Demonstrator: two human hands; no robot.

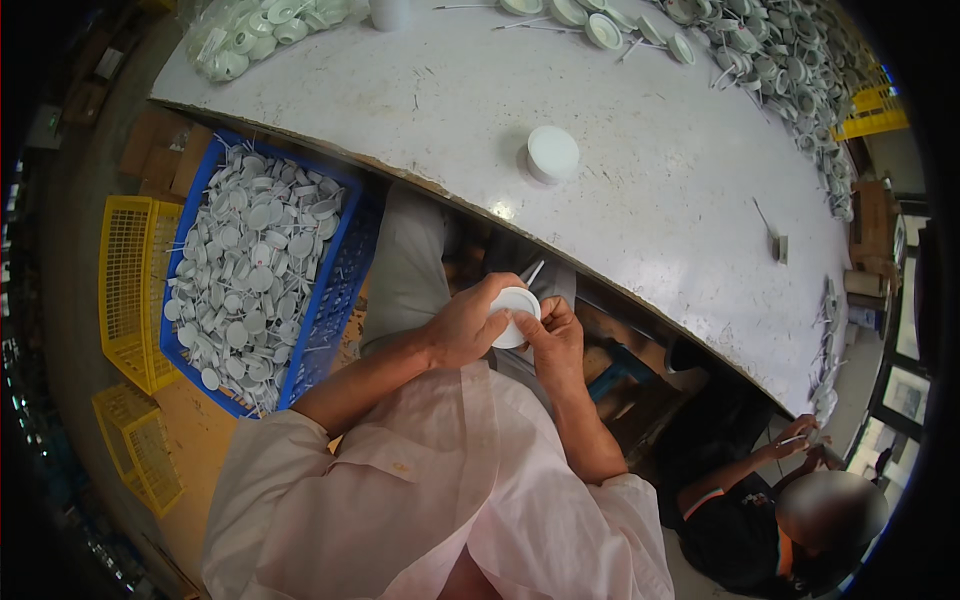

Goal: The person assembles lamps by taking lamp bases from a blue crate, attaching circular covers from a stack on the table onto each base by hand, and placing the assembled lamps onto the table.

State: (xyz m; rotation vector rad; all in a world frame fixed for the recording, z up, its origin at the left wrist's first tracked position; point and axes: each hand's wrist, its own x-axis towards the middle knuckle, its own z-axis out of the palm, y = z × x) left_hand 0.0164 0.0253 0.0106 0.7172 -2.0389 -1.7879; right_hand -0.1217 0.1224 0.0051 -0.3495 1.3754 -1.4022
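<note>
My left hand [468, 322] and my right hand [553, 340] meet below the table edge, both gripping one small round white plastic part [516, 312]. A thin white stem [535, 272] sticks up from it toward the table. My left fingers wrap over its top; my right fingers pinch its right side. A short stack of white round discs [551, 153] stands on the white table [420, 90] just beyond my hands.
A blue crate [345, 280] full of white round parts with stems sits at my left, with yellow crates [125, 290] beside it. A bag of white parts [262, 30] and loose parts [780, 60] lie at the table's far side. Another person [790, 510] works at lower right.
</note>
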